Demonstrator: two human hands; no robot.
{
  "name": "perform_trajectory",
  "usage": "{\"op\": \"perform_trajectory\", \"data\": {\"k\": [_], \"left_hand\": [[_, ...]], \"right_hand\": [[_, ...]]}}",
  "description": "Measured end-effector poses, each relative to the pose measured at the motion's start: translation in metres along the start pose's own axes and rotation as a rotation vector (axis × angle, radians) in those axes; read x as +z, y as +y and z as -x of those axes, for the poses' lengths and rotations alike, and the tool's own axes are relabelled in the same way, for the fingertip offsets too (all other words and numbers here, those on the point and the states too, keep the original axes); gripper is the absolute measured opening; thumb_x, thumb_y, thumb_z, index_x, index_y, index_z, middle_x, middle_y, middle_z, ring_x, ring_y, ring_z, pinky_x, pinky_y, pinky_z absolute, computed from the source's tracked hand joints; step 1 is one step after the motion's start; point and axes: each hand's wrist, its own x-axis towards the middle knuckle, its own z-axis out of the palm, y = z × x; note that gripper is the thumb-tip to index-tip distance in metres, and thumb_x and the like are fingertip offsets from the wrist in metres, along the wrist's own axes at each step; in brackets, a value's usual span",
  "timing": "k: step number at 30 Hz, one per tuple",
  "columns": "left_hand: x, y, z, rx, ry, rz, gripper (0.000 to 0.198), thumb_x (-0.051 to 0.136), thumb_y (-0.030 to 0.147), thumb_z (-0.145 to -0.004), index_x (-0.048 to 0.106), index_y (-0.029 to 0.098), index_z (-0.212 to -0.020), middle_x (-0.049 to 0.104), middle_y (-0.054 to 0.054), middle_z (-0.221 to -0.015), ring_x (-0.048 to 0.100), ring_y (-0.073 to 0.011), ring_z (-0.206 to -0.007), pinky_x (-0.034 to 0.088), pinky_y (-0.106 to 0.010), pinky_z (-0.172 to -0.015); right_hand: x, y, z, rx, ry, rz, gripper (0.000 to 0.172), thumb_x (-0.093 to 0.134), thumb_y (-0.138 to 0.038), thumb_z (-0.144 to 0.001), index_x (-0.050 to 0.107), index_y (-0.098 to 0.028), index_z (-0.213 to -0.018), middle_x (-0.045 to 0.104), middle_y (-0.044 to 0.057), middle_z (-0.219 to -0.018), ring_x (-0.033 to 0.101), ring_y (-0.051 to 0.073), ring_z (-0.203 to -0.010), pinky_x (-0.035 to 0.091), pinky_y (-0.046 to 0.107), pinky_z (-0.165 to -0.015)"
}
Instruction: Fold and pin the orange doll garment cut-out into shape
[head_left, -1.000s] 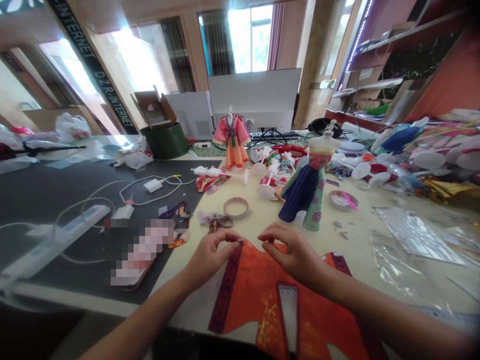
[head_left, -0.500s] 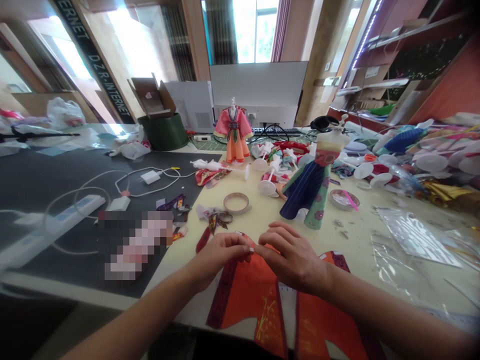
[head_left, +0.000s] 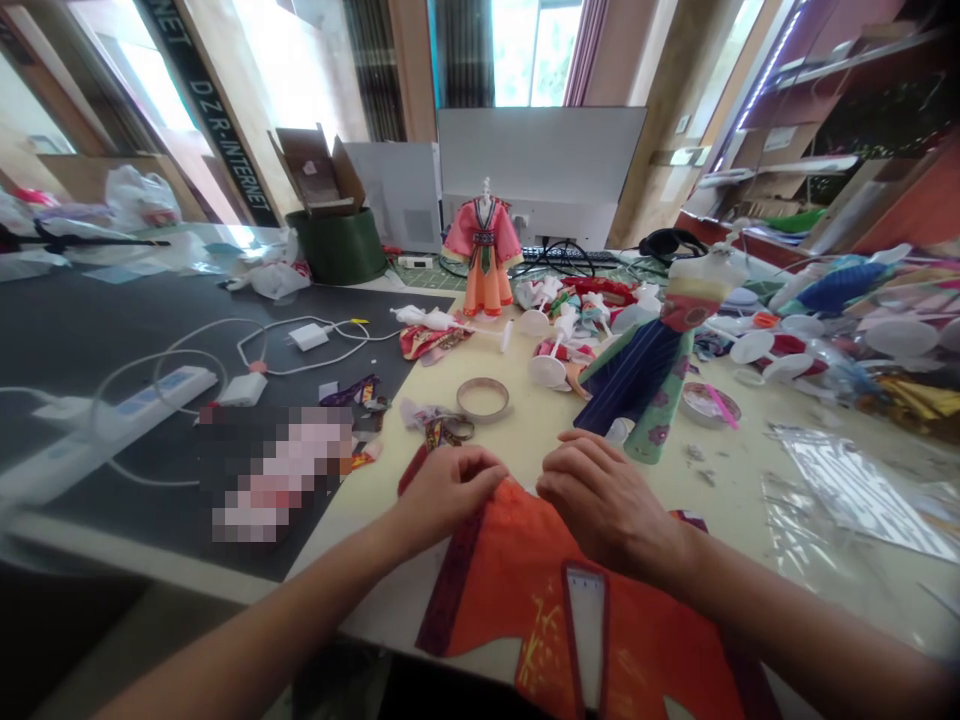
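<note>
A small orange garment (head_left: 517, 560) with dark purple trim and gold markings lies at the table's front edge, with a narrow pale gap at its middle. My left hand (head_left: 454, 488) pinches its upper edge between thumb and fingers. Just to the right, my right hand (head_left: 607, 500) hovers at the garment's top with its fingers curled together. Whatever sits in those fingertips, if anything, is hidden. Beyond my right hand stands a doll form (head_left: 637, 375) in a blue and green dress. Behind my left hand is a patterned ribbon (head_left: 442, 430).
A tape ring (head_left: 483, 398) lies ahead of my hands. Farther back stand a doll in a pink robe (head_left: 484, 250) and a monitor (head_left: 540, 150). A round dish (head_left: 711, 403) and clear plastic packets (head_left: 855, 490) are on the right. Charger cables (head_left: 262, 350) cross the dark mat.
My right hand has drawn a little away from my left, and its fingers have curled in. A small white bit seen between the fingertips no longer shows. The view has shifted slightly.
</note>
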Motion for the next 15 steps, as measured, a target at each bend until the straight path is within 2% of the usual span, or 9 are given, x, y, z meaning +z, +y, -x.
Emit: {"op": "perform_trajectory", "data": {"k": [3,5,7,9,15], "left_hand": [[0.002,-0.015,0.005,0.299,0.092,-0.286,0.015,0.051,0.021,-0.082,0.065,0.015,-0.082,0.067,-0.004,-0.079,0.057,-0.017,-0.075,0.044,-0.03,-0.07],[0.006,-0.025,0.008,0.536,0.103,-0.432,0.013,0.051,0.016,-0.082,0.064,0.014,-0.084,0.068,-0.007,-0.089,0.058,-0.02,-0.088,0.044,-0.034,-0.083],[0.009,-0.032,0.008,0.688,0.096,-0.536,0.012,0.05,0.014,-0.082,0.062,0.013,-0.086,0.068,-0.008,-0.096,0.057,-0.0218,-0.096,0.043,-0.036,-0.088],[0.011,-0.037,0.007,0.746,0.09,-0.605,0.011,0.051,0.014,-0.083,0.062,0.012,-0.086,0.068,-0.009,-0.098,0.058,-0.0224,-0.096,0.044,-0.037,-0.087],[0.011,-0.041,0.005,0.759,0.087,-0.667,0.012,0.05,0.015,-0.083,0.061,0.011,-0.082,0.067,-0.01,-0.102,0.059,-0.0221,-0.093,0.046,-0.037,-0.083]], "right_hand": [[0.008,0.005,0.003,0.066,-0.044,-0.011,0.02,0.039,-0.006,-0.089,0.057,-0.013,-0.081,0.054,0.006,-0.081,0.047,0.016,-0.078,0.04,0.037,-0.085],[0.016,0.007,0.003,0.07,-0.082,-0.019,0.022,0.038,-0.007,-0.09,0.057,-0.013,-0.08,0.053,0.007,-0.081,0.046,0.017,-0.077,0.04,0.036,-0.08],[0.025,0.009,0.002,0.07,-0.097,-0.024,0.022,0.038,-0.008,-0.09,0.057,-0.013,-0.08,0.053,0.008,-0.08,0.044,0.018,-0.076,0.04,0.034,-0.076],[0.033,0.011,0.0,0.077,-0.097,-0.026,0.022,0.039,-0.009,-0.09,0.057,-0.013,-0.08,0.054,0.008,-0.081,0.043,0.018,-0.076,0.04,0.034,-0.074],[0.047,0.016,-0.005,0.055,-0.094,-0.018,0.02,0.039,-0.01,-0.09,0.057,-0.014,-0.081,0.054,0.007,-0.079,0.042,0.018,-0.075,0.039,0.034,-0.074]]}}
